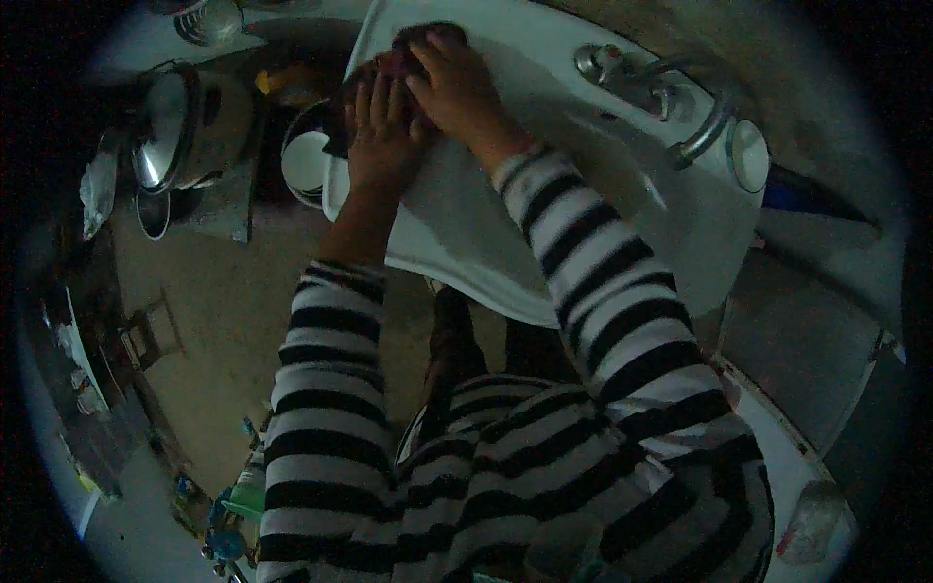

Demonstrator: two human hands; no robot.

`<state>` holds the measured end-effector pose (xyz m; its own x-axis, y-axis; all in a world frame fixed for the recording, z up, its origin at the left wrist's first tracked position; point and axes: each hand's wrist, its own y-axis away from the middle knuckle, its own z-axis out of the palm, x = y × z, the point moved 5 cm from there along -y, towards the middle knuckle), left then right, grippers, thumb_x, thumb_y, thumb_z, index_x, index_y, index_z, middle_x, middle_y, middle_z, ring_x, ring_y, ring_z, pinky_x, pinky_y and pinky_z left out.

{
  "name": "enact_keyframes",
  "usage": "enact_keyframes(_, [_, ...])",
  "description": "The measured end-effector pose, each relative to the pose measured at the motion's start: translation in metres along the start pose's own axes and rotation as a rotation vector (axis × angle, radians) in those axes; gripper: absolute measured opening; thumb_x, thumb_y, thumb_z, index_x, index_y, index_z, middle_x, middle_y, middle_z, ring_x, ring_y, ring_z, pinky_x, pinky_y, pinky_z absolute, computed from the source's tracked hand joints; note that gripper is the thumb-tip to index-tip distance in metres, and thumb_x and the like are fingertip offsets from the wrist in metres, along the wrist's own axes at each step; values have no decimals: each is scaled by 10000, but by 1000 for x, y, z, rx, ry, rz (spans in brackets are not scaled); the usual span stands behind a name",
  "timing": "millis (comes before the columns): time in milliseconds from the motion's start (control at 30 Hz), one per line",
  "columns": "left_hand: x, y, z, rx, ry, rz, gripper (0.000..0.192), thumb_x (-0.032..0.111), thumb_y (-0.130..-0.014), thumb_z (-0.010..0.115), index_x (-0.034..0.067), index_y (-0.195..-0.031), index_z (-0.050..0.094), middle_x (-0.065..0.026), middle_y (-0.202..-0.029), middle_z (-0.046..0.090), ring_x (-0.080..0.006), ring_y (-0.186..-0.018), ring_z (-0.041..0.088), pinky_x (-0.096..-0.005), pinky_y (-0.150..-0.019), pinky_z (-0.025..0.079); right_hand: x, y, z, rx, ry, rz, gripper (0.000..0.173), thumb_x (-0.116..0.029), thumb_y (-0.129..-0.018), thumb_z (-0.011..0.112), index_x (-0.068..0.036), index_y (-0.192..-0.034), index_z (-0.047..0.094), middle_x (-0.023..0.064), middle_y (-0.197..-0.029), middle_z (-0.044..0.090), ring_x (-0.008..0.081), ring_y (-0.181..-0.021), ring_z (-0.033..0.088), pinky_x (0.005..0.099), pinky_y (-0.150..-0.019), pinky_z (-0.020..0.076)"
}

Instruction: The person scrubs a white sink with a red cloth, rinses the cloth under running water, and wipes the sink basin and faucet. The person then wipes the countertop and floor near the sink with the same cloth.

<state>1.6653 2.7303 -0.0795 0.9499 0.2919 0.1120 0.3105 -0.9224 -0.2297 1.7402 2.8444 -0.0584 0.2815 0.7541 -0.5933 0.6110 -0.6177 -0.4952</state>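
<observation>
My left hand (383, 135) lies with its fingers spread on a dark reddish cloth (397, 62), which is bunched on the left end of a white sink (466, 233). Beside it, my right hand (455, 87) presses on the same cloth with bent fingers. The cloth hangs partly over the sink's edge. Whether any fold is gripped cannot be told in the dim light. Two metal taps stand at the sink's far right side, with a curved metal spout (707, 138) over the basin.
A white cup (751, 157) stands at the sink's right corner. Left of the sink are a round container with something white inside (305, 160) and a lidded metal pot (168, 131). A wire basket (208, 18) is at the upper left. Below lies the floor (219, 313).
</observation>
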Motion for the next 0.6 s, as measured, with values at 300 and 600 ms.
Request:
enact_keyframes(300, [19, 37, -27, -5, 124, -24, 643, 287, -858, 558, 82, -1445, 393, -133, -1536, 322, -331, -1444, 243, -510, -1171, 187, 154, 230, -94, -596, 242, 771, 416, -61, -817, 617, -8, -1227, 563, 198, -1184, 601, 339, -1145, 569, 427, -973, 465])
enact_keyframes(600, [21, 37, -30, 6, 141, -41, 675, 287, -822, 587, 81, -1439, 405, -135, -1525, 347, -341, -1428, 279, -508, -1169, 196, 177, 218, -68, -1111, 523, 757, 506, -183, -956, 495, -16, -1419, 381, 210, -1370, 489, 354, -1233, 499, 481, -1063, 389])
